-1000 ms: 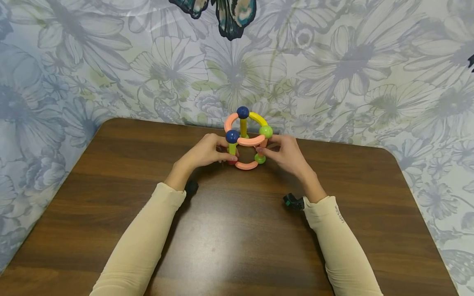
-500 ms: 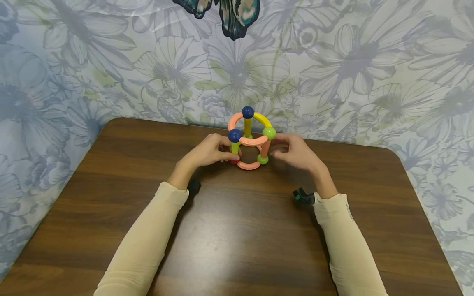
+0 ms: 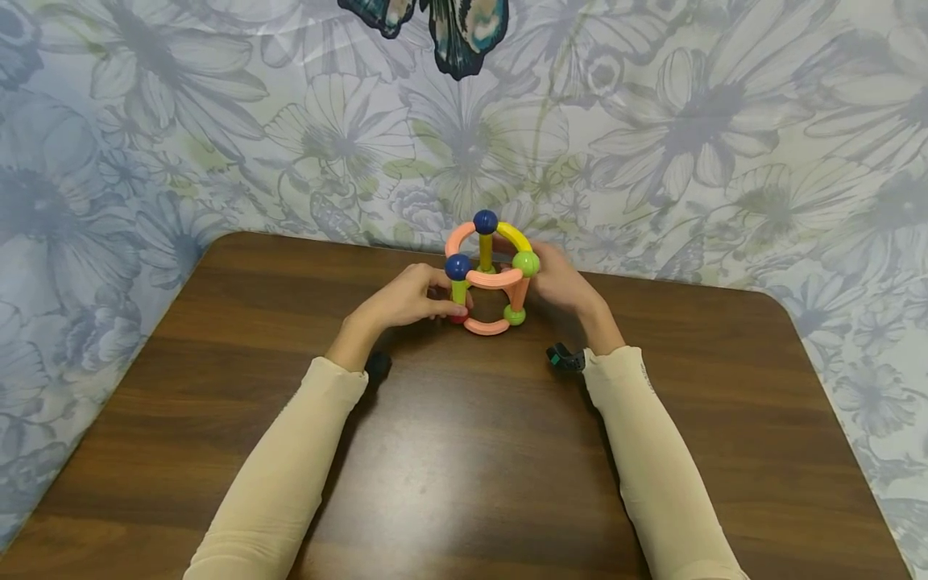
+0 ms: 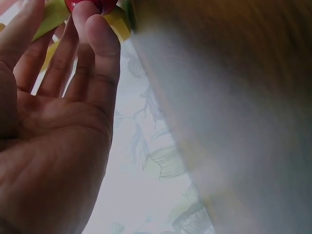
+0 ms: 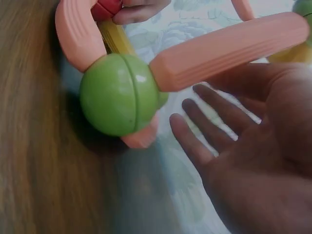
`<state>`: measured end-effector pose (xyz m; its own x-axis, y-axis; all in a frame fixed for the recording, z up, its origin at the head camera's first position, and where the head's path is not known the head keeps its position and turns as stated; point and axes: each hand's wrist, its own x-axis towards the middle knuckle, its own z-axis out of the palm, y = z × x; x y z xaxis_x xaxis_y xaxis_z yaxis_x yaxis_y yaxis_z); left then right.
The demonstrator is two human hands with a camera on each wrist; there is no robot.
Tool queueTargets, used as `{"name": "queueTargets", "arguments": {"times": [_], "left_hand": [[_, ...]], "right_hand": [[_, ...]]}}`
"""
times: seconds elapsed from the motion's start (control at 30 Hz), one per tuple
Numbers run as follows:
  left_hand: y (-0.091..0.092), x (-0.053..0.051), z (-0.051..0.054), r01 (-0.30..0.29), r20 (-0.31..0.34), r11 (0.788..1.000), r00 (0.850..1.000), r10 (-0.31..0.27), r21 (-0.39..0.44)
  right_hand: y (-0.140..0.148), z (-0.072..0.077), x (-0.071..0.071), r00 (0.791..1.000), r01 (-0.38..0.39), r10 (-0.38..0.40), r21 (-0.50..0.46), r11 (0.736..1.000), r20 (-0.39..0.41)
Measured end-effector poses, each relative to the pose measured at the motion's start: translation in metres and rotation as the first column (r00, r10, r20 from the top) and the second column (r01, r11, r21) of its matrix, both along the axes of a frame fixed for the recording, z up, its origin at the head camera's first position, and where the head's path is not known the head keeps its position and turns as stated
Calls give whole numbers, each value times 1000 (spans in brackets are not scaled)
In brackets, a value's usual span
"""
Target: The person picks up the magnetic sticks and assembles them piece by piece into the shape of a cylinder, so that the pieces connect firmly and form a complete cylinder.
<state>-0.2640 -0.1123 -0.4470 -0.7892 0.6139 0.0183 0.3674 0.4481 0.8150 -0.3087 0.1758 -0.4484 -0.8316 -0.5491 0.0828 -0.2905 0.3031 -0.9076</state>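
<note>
A toy frame of magnetic sticks and balls stands upright near the back edge of the table. Its upper ring joins two blue balls [image 3: 457, 267] and a green ball [image 3: 525, 263] with curved salmon and yellow sticks [image 3: 515, 235]. Upright sticks lead down to a lower ring with another green ball [image 5: 114, 95]. My left hand [image 3: 406, 300] grips the lower left corner, at the red ball [image 4: 92, 4] and the light green upright stick [image 3: 459, 292]. My right hand [image 3: 561, 278] reaches behind the right side, fingers extended near the salmon upright stick [image 5: 229, 51]; its fingertips are hidden in the head view.
The brown wooden table [image 3: 435, 467] extends in front and to both sides. Right behind its back edge is a wall with flower-patterned paper [image 3: 326, 145]. A butterfly decoration [image 3: 460, 36] hangs above. Small dark wrist cameras [image 3: 565, 358] sit under both wrists.
My right hand lets go of the right upright stick, draws off to the right, then moves forward behind the frame. The frame shifts slightly right in view; my left hand keeps its grip.
</note>
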Motion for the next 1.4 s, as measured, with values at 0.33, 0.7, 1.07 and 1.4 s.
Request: {"name": "queueTargets", "arguments": {"times": [0.33,0.7,1.07,1.4], "left_hand": [[0,1,3,-44,-7,999,999,44,-16],[-2,-4,0,-183,-77,982,981,179,-52],[-2,-2,0,-247,-147,966,961,234,-77],[-2,-2,0,-263,-198,963,948,249,-51]], "right_hand": [[-9,-5,-2,999,-54,54,-129,990,1],[1,-13,14,992,-13,17,30,999,-126],[2,-22,30,974,97,-80,71,993,-211],[0,-23,36,969,127,-116,36,991,-216]]}}
